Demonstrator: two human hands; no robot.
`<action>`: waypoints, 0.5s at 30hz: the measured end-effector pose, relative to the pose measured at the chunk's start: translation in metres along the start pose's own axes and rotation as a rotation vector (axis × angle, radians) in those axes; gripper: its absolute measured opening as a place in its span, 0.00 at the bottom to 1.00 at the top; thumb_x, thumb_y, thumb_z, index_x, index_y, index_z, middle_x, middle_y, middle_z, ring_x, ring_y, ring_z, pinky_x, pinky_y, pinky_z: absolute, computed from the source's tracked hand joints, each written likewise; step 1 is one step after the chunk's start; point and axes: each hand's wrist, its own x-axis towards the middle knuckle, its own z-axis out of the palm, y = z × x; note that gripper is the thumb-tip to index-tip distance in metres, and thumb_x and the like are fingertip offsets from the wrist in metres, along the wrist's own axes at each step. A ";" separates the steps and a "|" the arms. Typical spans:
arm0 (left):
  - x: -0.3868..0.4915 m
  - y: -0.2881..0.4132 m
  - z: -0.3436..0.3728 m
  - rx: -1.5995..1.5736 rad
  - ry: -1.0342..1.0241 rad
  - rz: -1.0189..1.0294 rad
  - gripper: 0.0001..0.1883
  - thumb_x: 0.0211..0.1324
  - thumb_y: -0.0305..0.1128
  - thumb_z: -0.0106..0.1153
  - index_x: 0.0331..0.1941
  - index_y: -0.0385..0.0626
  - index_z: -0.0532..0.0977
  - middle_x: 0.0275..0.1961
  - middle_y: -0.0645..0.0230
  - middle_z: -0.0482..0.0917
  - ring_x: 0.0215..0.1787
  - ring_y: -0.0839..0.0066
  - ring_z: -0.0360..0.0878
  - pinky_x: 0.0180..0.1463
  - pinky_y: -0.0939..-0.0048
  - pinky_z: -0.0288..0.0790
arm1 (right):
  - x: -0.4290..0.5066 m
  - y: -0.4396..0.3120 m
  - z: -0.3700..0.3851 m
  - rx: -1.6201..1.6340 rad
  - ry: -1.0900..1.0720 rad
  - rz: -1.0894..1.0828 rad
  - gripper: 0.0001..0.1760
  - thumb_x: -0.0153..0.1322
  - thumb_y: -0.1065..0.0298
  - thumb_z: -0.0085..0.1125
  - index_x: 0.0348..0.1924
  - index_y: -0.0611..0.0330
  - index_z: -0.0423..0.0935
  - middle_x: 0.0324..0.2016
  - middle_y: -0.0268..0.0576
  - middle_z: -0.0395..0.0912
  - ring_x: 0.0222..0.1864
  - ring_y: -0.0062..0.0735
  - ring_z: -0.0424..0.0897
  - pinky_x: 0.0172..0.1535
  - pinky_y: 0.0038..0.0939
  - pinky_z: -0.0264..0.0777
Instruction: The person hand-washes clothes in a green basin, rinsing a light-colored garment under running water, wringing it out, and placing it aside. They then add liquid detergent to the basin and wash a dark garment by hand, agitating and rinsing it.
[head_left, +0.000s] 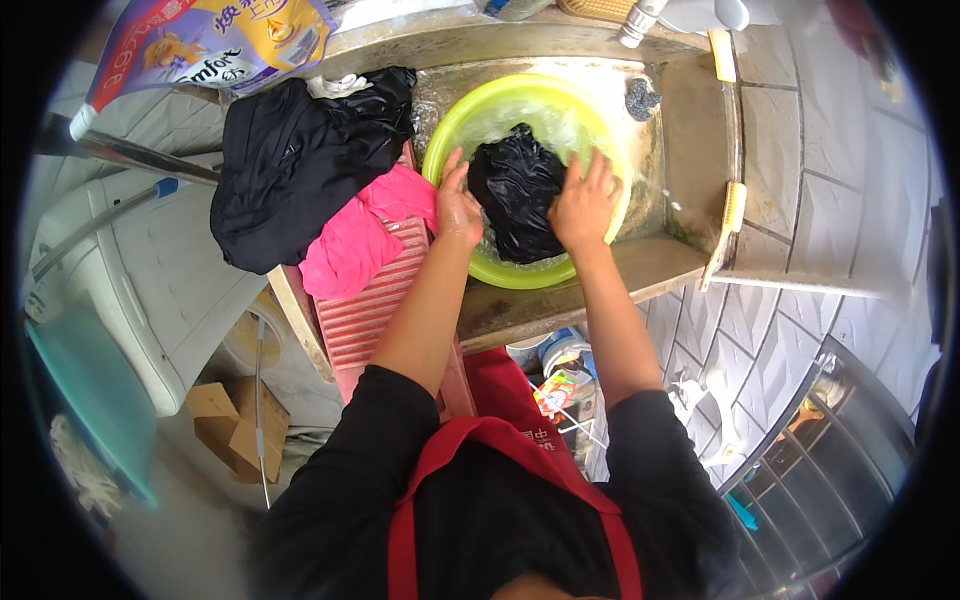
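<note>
A yellow-green plastic basin (517, 279) stands in a stone sink, with sudsy water in it. A crumpled black garment (519, 199) lies wet in the water at its middle. My left hand (459, 204) is at the garment's left side, inside the basin's left rim, palm turned toward the cloth and fingers parted. At the right edge of the cloth rests my right hand (587, 201), back up, its fingers spread over the water. Neither hand visibly grips the cloth. What lies under my right palm is hidden.
Black clothing (274, 172) and a bright pink cloth (352, 255) lie on a pink ridged washboard (367, 322) at left. A Comfort softener pouch (217, 45) stands behind. A scrub brush (724, 232) lies on the sink's right edge; a scouring pad (642, 100) sits inside.
</note>
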 end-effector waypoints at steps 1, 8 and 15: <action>0.001 -0.002 0.002 0.031 0.042 -0.012 0.26 0.61 0.46 0.55 0.61 0.48 0.70 0.61 0.64 0.74 0.60 0.68 0.73 0.65 0.62 0.65 | -0.004 -0.005 -0.002 0.271 -0.062 -0.134 0.33 0.67 0.61 0.60 0.66 0.48 0.65 0.64 0.56 0.58 0.65 0.57 0.60 0.64 0.55 0.58; 0.022 -0.006 -0.009 -0.047 -0.033 -0.291 0.33 0.61 0.61 0.52 0.59 0.47 0.71 0.55 0.61 0.79 0.53 0.64 0.77 0.57 0.58 0.71 | 0.029 -0.052 -0.048 0.909 -0.370 0.073 0.14 0.73 0.57 0.56 0.35 0.60 0.77 0.25 0.60 0.76 0.35 0.66 0.76 0.40 0.50 0.72; 0.046 -0.032 -0.034 0.113 -0.432 -0.108 0.19 0.62 0.48 0.56 0.45 0.45 0.79 0.43 0.64 0.83 0.43 0.68 0.81 0.53 0.65 0.75 | -0.039 -0.092 -0.037 0.800 -0.053 -0.286 0.17 0.67 0.58 0.61 0.18 0.56 0.73 0.13 0.52 0.74 0.18 0.55 0.77 0.25 0.49 0.72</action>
